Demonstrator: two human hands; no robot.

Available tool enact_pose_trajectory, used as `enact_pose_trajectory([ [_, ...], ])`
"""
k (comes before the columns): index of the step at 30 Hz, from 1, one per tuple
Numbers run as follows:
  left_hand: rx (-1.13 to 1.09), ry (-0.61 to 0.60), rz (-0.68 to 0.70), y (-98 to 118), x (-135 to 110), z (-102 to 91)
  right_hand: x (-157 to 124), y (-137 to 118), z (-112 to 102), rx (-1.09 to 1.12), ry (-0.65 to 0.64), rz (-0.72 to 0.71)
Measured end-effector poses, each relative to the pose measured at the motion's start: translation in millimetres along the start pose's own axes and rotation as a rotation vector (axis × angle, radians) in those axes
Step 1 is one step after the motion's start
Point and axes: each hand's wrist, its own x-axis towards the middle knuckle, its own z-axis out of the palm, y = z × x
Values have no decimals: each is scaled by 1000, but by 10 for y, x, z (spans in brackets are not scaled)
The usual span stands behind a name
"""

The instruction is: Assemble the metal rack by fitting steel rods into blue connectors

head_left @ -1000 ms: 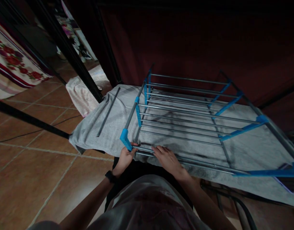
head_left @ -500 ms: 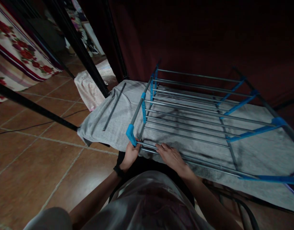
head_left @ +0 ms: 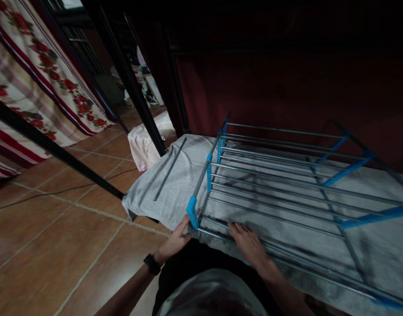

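A metal-tube drying rack [head_left: 273,179] with blue plastic joints stands on a grey cloth [head_left: 165,184]. At its near left corner is a blue elbow connector [head_left: 192,210]. My left hand [head_left: 176,240] reaches to the lower end of this connector, fingers stretched out and touching it, thumb apart. My right hand [head_left: 250,245] lies over the near lower rods, its fingers bent over them; the thumb is hidden. Left of the rack, a loose grey tube [head_left: 170,169] rests on the cloth.
Black metal posts and bars [head_left: 56,147] cross the left side. A dark red panel [head_left: 287,87] rises behind the rack. A floral curtain [head_left: 53,83] hangs at the far left above the tiled floor [head_left: 56,237], where a thin cable [head_left: 66,189] runs. A striped cloth [head_left: 144,147] lies beyond the post.
The view has tilted, so the rack appears lower and further right. My left hand has loosened from around the blue connector's end, its fingers now straighter. My right hand stays on the rods.
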Motion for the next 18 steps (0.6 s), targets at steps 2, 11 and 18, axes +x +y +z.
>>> enact_pose_trajectory([
  [2, 77, 133, -32, -161, 140, -250, 6, 31, 80, 14, 10, 5],
  [11, 854, 403, -367, -764, 1076, -1049, -27, 104, 184, 42, 174, 2],
  [18, 940, 409, -502, -455, 1125, -1231, -248, 154, 91, 47, 259, 78],
])
